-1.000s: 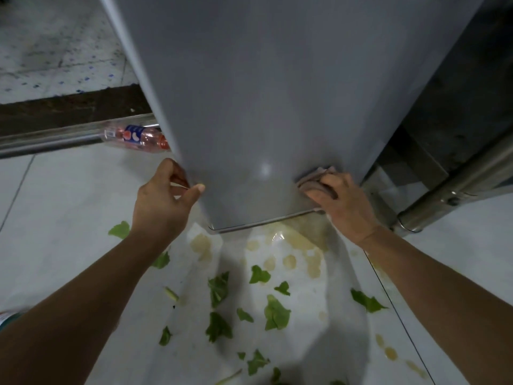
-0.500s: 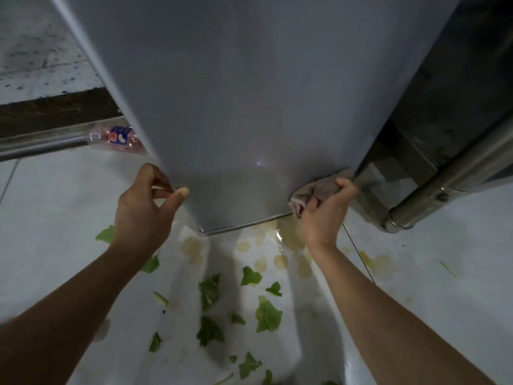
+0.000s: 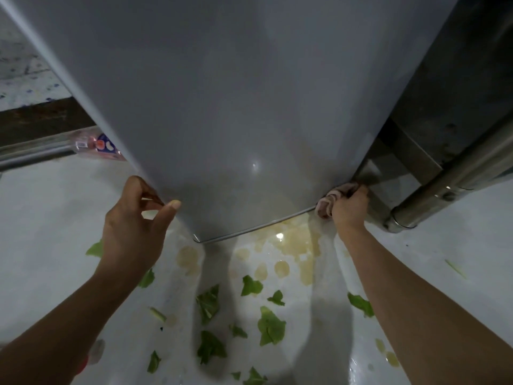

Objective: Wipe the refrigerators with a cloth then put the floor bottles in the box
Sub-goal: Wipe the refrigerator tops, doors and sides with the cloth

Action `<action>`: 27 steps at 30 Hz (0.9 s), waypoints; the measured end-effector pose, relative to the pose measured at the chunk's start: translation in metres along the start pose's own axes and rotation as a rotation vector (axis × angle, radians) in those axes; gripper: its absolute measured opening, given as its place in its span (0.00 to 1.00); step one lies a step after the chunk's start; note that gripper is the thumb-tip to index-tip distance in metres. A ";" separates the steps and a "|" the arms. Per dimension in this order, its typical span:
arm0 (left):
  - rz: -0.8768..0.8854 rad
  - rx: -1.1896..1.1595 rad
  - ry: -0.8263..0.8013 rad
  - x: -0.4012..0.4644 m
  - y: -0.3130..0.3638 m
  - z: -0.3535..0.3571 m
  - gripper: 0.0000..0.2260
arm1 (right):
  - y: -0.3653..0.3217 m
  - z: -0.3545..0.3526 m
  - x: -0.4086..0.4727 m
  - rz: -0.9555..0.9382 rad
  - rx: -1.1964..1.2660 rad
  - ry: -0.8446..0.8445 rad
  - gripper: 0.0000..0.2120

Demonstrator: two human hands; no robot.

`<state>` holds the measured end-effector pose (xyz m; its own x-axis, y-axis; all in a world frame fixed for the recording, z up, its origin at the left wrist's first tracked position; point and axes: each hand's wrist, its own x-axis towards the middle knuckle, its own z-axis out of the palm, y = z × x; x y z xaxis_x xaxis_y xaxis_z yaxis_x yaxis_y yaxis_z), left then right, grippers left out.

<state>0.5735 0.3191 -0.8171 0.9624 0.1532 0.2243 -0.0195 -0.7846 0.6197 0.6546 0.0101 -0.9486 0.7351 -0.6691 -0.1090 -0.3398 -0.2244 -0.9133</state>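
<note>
A grey refrigerator [image 3: 236,107] fills the upper middle of the view, seen from above down its front. My left hand [image 3: 133,229] holds its lower left edge, thumb on the front and fingers curled round the side. My right hand [image 3: 348,209] grips a crumpled pinkish cloth [image 3: 326,204] and presses it against the refrigerator's lower right corner. A plastic bottle [image 3: 100,147] with a blue and red label lies on the floor at the left, partly hidden behind the refrigerator.
Green leaf scraps [image 3: 270,326] and yellowish puddles [image 3: 294,243] are scattered on the white floor below the refrigerator. A steel pipe [image 3: 455,182] and a dark metal cabinet stand at the right. Another steel rail [image 3: 33,155] runs along the left.
My right hand has slid the cloth rightward along the refrigerator's bottom to its right corner. The left hand kept its hold on the left edge.
</note>
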 end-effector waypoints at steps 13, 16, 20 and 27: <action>0.012 -0.047 0.001 0.004 -0.005 0.002 0.10 | -0.016 0.018 -0.032 0.221 -0.037 0.155 0.23; -0.009 -0.068 0.002 0.006 -0.007 0.003 0.10 | -0.019 0.030 -0.056 0.253 -0.024 0.124 0.22; -0.008 -0.082 -0.010 0.009 -0.012 0.002 0.10 | -0.026 0.044 -0.090 0.264 -0.023 0.101 0.19; 0.078 -0.066 -0.055 0.015 -0.019 -0.001 0.11 | -0.035 0.081 -0.155 0.285 -0.007 0.045 0.12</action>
<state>0.5878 0.3368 -0.8242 0.9707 0.0589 0.2329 -0.1105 -0.7513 0.6507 0.6003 0.1794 -0.9313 0.5827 -0.7368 -0.3429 -0.5326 -0.0275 -0.8459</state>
